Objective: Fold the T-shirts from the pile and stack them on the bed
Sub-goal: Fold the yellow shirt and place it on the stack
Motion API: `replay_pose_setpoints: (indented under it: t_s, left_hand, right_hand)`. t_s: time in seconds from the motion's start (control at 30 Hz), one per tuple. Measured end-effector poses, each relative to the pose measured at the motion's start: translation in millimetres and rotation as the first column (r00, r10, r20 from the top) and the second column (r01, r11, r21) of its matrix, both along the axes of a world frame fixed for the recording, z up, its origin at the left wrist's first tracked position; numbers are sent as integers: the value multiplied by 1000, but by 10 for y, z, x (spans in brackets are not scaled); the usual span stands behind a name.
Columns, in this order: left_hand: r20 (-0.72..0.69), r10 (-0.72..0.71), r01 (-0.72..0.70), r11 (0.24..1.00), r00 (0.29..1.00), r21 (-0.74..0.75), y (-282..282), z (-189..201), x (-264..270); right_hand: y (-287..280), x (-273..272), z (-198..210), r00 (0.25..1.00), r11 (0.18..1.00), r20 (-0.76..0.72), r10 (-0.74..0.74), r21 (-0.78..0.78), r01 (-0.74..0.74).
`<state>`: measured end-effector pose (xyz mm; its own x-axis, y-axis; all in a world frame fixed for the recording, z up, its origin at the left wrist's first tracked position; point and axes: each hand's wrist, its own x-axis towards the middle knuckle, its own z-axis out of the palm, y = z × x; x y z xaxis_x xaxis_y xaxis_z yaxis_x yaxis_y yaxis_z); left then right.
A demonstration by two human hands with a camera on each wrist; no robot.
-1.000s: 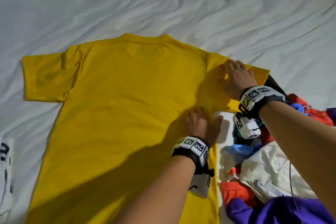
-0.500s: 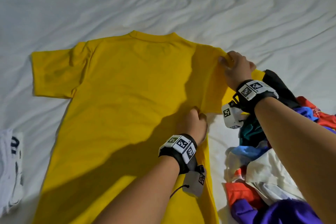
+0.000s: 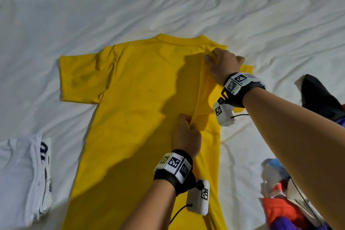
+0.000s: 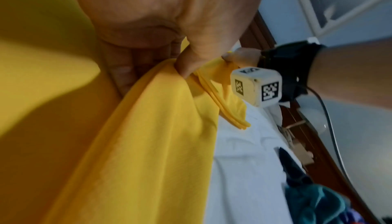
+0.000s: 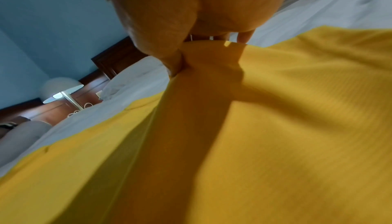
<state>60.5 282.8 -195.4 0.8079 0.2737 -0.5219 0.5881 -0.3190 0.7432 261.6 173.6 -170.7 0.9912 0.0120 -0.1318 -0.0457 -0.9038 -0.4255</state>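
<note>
Head view: we're pinching the yellow T-shirt with our right hand at its shoulder and our left hand mid-side, the body lying flat leftward of both grips.

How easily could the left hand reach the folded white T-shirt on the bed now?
Probably not at once: the left hand pinches the yellow T-shirt and would need to let go. The way to the white T-shirt looks free otherwise.

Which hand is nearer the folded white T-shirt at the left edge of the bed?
Left. The left hand pinches the yellow T-shirt mid-body, closer to the folded white T-shirt; the right hand grips its far shoulder.
</note>
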Motion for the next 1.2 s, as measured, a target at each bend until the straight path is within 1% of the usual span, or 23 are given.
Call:
replay_pose_setpoints:
  t_s: [0.07,0.13,0.2,0.27,0.3,0.33,0.37,0.4,0.43,0.47,0.5,0.57,0.6,0.67,0.73,0.8,0.87,0.93,1.03,1.17,1.2]
  left_hand:
    - [14,-65,63,993,998,96,10,29,-19]
    - [11,-167,160,957,986,243,14,51,-42]
    - [11,-277,250,881,961,403,27,27,-99]
    - [43,-358,280,795,933,539,64,25,-209]
    - [75,-399,277,747,914,604,86,9,-292]
    - [69,-446,298,697,892,652,113,0,-391]
    - [31,-488,339,649,872,681,143,-1,-502]
    - [-27,-518,403,629,855,665,182,-2,-617]
    - [-92,-544,476,626,834,617,232,-11,-744]
    - [-157,-581,554,608,799,569,293,-7,-871]
    - [-211,-629,621,552,748,557,356,-19,-1012]
    - [-304,-700,713,412,646,568,469,-16,-1300]
    - [-341,-709,738,372,618,564,516,-15,-1450]
    - [-361,-706,748,362,610,557,613,-18,-1726]
    - [-385,-705,761,342,596,552,707,-27,-1989]
    - [-421,-703,779,309,574,546,789,1,-2221]
    - [-441,-695,787,302,568,538,841,58,-2386]
    - [-452,-687,795,321,570,515,842,164,-2503]
    - [-447,-676,794,367,585,484,804,341,-2605]
    - [-422,-650,763,427,632,486,793,494,-2691]
    - [-401,-639,744,459,656,486,805,497,-2711]
  right_hand:
    - [68,9,-71,998,999,-59,-14,-38,12]
    - [90,-18,-123,996,998,-81,-35,-61,30]
    - [79,-123,-127,999,998,-21,-37,-55,35]
    - [45,-328,-80,997,999,61,-46,-13,46]
    - [18,-467,-49,995,998,83,-59,10,58]
    - [-14,-627,-31,993,997,89,-73,27,71]
    - [-47,-807,-25,993,996,83,-84,37,81]
    - [-84,-1007,-25,994,995,63,-91,44,88]
    - [-126,-1225,-35,995,994,36,-93,54,91]
    - [-168,-1457,-58,996,993,9,-91,77,90]
    - [-210,-1701,-83,996,990,-20,-86,110,88]
    - [-284,-2204,-106,993,977,-90,-81,190,97]
    - [-315,-2451,-108,988,969,-135,-78,221,107]
    - [-353,-2901,-72,972,965,-222,-76,227,127]
    - [-377,-3305,-30,950,973,-304,-75,187,137]
    - [-391,-3695,27,924,984,-379,-55,137,115]
    - [-398,-4045,126,904,993,-426,-32,86,76]
    - [-409,-4322,247,885,999,-466,-21,17,32]
    - [-417,-4570,394,858,996,-512,-28,-88,-20]
    - [-424,-4683,503,872,990,-483,-80,-143,12]
    - [-416,-4692,538,878,988,-471,-83,-152,11]
